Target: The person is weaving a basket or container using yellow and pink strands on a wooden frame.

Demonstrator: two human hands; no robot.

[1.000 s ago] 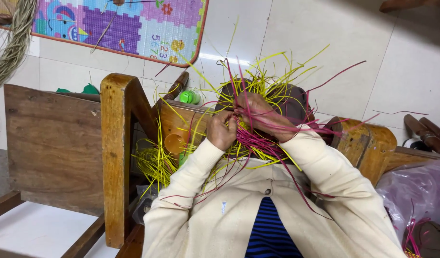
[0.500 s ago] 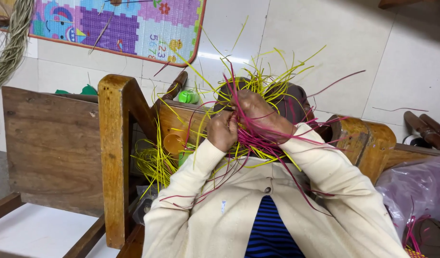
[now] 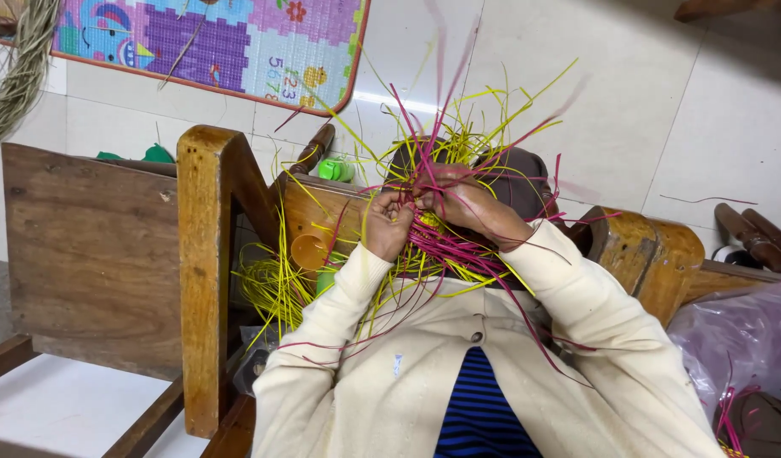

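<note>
the left hand (image 3: 389, 225) and the right hand (image 3: 468, 203) meet close together in front of the person, both curled shut on a bundle of pink and yellow strands (image 3: 437, 242). the left fingers pinch a few strands at the knot of the weave, while the right hand closes over the top of it. the strands fan out from between the hands in every direction, upward past them and down over the cream sleeves (image 3: 577, 305). just behind the hands sits a dark rounded form (image 3: 517, 174) that the strands wrap. to the left of the hands stands a wooden chair frame (image 3: 205, 271), with loose yellow strands (image 3: 276, 284) beside it. beyond the hands lies a colourful play mat (image 3: 212, 42) on the white tiled floor (image 3: 645, 102). right of the hands is a purple plastic bag (image 3: 738, 339).
</note>
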